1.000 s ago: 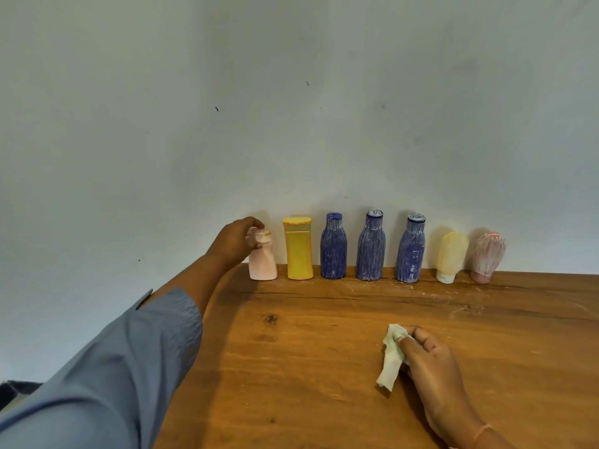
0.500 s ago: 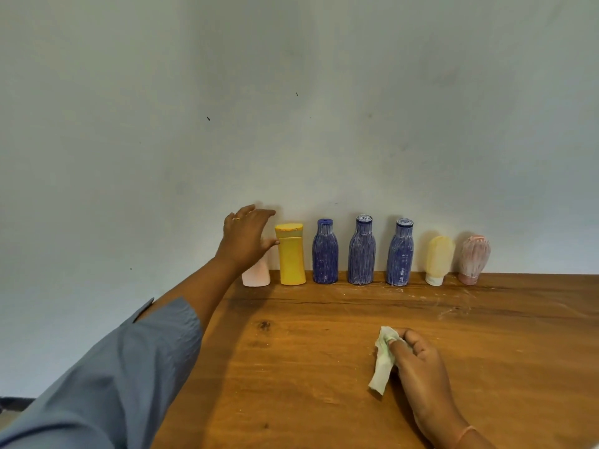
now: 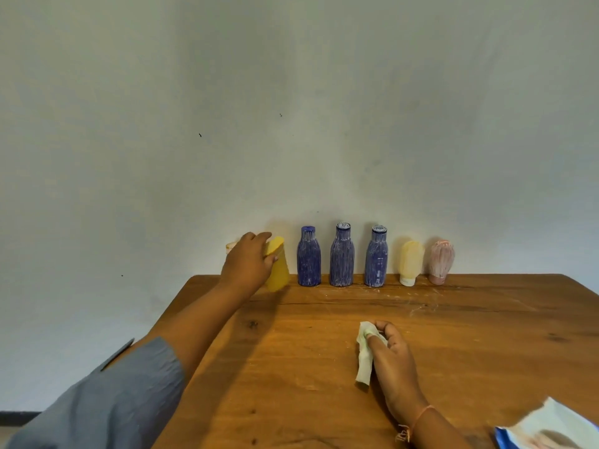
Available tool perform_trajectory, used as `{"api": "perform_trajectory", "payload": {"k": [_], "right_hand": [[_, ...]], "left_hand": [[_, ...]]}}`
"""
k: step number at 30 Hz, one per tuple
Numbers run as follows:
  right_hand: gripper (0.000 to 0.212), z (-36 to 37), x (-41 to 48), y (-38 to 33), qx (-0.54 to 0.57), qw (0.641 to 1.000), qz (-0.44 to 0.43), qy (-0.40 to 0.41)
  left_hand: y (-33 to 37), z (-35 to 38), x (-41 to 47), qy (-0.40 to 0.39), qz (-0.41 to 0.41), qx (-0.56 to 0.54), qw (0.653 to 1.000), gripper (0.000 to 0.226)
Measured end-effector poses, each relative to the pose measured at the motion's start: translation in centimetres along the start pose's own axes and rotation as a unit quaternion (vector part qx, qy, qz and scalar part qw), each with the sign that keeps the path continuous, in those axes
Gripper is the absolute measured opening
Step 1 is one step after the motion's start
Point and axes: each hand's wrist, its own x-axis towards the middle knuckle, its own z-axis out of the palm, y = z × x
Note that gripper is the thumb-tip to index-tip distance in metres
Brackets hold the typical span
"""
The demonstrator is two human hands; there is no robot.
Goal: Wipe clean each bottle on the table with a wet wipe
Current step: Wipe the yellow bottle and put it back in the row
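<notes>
Nearest to the person, far to the front right of the middle blue bottle (image 3: 342,256), a blue and white packet (image 3: 551,429) lies at the edge of the wooden surface (image 3: 291,384). In front of that bottle, well apart from it, the right hand (image 3: 393,361) rests on the surface with its fingers curled around a crumpled wet wipe (image 3: 364,354).

Farther back, left of the middle blue bottle, the left hand (image 3: 248,265) grips the yellow bottle (image 3: 278,273) from the side. This bottle is tilted; I cannot tell if its base touches the surface. Behind this hand only a small part of a pale pink bottle (image 3: 230,247) shows.

At the wall, the middle blue bottle stands upright between two other blue bottles (image 3: 309,257) (image 3: 376,257). To its right come a pale yellow tube (image 3: 411,262) and a pink tube (image 3: 441,262), both standing on their caps.
</notes>
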Motion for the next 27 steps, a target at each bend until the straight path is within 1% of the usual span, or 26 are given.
{"api": "perform_trajectory", "payload": {"k": [3, 5, 7, 10, 13, 16, 19, 21, 23, 25, 27], "right_hand": [[0.020, -0.6, -1.0, -0.6, 0.077, 0.995, 0.055, -0.005], [0.027, -1.2, -2.3, -1.3, 0.147, 0.983, 0.107, -0.019], [0.039, -1.7, -4.0, -2.2, 0.175, 0.973, 0.142, -0.046], [0.045, -2.8, -7.4, -3.2, 0.194, 0.968, 0.141, -0.074], [0.042, -4.4, -11.0, -3.6, 0.218, 0.967, 0.116, -0.068], [0.036, -5.4, -14.5, -3.6, 0.187, 0.973, 0.113, -0.078], [0.032, -5.3, -17.0, -2.7, 0.116, 0.986, 0.098, -0.072], [0.028, -4.8, -18.1, -1.9, 0.034, 0.997, 0.052, -0.040], [0.025, -4.1, -18.7, -1.1, -0.013, 1.000, -0.005, -0.015], [0.026, -3.2, -19.3, -0.5, -0.057, 0.997, -0.041, -0.035], [0.034, -2.6, -20.0, 0.0, -0.120, 0.988, -0.073, -0.067]], "left_hand": [[1.4, -2.3, -4.4, 0.018, -0.048, -0.109, 0.993, 0.050], [2.2, -3.8, -8.7, 0.023, -0.081, -0.190, 0.978, 0.049], [2.6, -4.6, -13.2, 0.013, -0.117, -0.266, 0.957, 0.045], [3.9, -5.1, -19.8, -0.009, -0.183, -0.342, 0.922, 0.044], [6.3, -5.2, -25.6, -0.019, -0.216, -0.381, 0.899, 0.044], [8.0, -5.1, -30.0, -0.018, -0.224, -0.385, 0.895, 0.044], [8.5, -5.2, -32.4, -0.011, -0.231, -0.392, 0.890, 0.042], [8.7, -5.5, -33.1, -0.014, -0.236, -0.395, 0.888, 0.044], [8.7, -5.9, -33.4, -0.035, -0.244, -0.425, 0.871, 0.050], [8.4, -6.3, -33.5, -0.071, -0.251, -0.459, 0.849, 0.059], [8.2, -6.6, -33.5, -0.096, -0.247, -0.465, 0.845, 0.067]]}}
